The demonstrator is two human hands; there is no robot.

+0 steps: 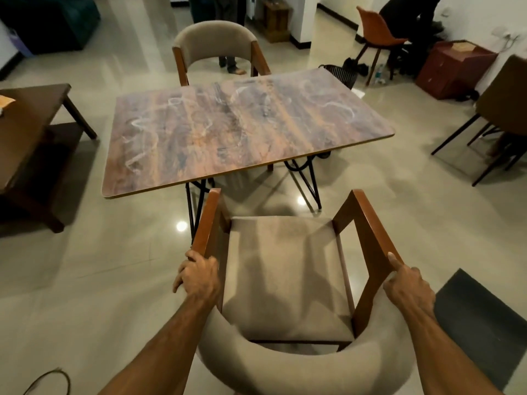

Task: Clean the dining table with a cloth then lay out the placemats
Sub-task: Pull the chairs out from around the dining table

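Head view, looking down at both hands on a near armchair (pixel 288 277) that stands just off the near edge of the dining table (pixel 245 129), seat facing the table. Left hand (pixel 198 277) wraps the wooden left armrest near its back end, fingers curled together around the wood. Right hand (pixel 406 289) sits on the right armrest, thumb laid along the top of the wood, other fingers hidden below it, so their grip can't be told for sure.

Progress, judged from how things lie: very early. Tabletop carries pale streaky swirl marks from the far left corner across to the far right corner, and it's unclear whether those are dirt, wipe residue or the surface pattern. No cloth visible anywhere, no placemats visible on the table or nearby. Neither hand has a cleaning item. So wiping looks not done or at least not confirmed, and laying mats is entirely left. Handling the chair reads as clearing access to the near edge.

A second armchair (pixel 216 47) stands at the far edge.

Text and brands: none readable; nothing on the table or furniture shows a label
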